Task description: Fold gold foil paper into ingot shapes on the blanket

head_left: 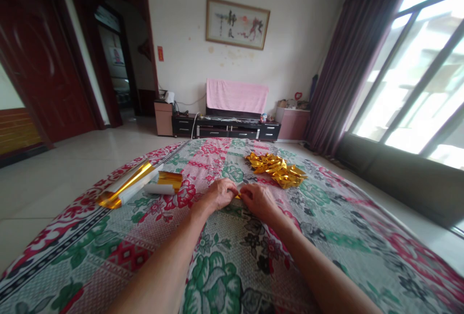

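Observation:
My left hand (222, 193) and my right hand (258, 199) meet over a flowered cloth (224, 256), fingers curled and pinching a small piece of gold foil paper (238, 191) between them. Most of the piece is hidden by the fingers. Beyond the right hand lies a pile of folded gold foil pieces (277, 169). To the left of my left hand lie flat gold foil sheets (125, 189) and a partly rolled sheet with a white back (164, 183).
The cloth covers the floor or a low surface in a living room. A dark TV cabinet (232, 127) with a pink cover stands at the far wall, a dark curtain (348, 62) and large windows on the right, a red door on the left.

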`<action>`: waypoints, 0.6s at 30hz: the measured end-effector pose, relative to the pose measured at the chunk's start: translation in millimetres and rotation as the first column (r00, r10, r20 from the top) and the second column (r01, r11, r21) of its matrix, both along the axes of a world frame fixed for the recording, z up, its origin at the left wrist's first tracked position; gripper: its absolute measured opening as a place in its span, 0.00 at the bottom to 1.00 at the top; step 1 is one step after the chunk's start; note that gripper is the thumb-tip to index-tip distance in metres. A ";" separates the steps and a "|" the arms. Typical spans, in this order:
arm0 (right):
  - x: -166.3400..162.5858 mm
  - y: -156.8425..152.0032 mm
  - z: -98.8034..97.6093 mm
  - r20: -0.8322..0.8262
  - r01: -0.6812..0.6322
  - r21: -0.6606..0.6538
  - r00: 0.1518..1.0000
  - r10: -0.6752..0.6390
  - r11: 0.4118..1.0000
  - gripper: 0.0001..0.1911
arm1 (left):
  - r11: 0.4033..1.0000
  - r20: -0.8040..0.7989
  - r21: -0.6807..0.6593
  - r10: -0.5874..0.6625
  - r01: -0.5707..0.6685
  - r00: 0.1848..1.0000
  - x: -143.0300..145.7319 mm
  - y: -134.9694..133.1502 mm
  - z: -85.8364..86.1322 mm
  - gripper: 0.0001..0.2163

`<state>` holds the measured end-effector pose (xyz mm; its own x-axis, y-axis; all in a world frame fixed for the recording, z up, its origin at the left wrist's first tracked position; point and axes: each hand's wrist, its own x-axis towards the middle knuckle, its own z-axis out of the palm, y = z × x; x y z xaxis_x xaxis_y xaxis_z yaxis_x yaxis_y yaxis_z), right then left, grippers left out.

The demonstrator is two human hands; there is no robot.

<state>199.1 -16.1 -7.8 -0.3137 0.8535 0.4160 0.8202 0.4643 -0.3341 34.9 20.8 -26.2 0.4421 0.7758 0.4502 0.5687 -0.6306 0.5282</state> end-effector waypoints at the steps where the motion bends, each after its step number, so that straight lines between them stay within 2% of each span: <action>1: 0.0 -0.2 0.2 -0.004 0.001 -0.002 1.000 -0.001 1.000 0.09 | 1.000 -0.004 0.000 0.000 0.000 1.000 0.2 -0.1 0.1 0.09; 13: -1.1 -0.3 2.8 -0.028 0.018 -0.032 0.999 -0.019 0.999 0.08 | 1.000 -0.043 0.011 0.010 -0.009 0.999 2.3 -2.1 1.8 0.10; 18: 0.2 0.7 1.0 -0.026 0.028 -0.012 0.999 -0.028 1.000 0.09 | 0.999 -0.022 0.005 0.052 -0.052 0.998 3.9 -5.9 2.8 0.08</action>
<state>199.4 -15.4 -6.8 -0.2790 0.8664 0.4142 0.8236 0.4377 -0.3607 38.7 14.9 -23.4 0.4113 0.7960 0.4440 0.6123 -0.6021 0.5124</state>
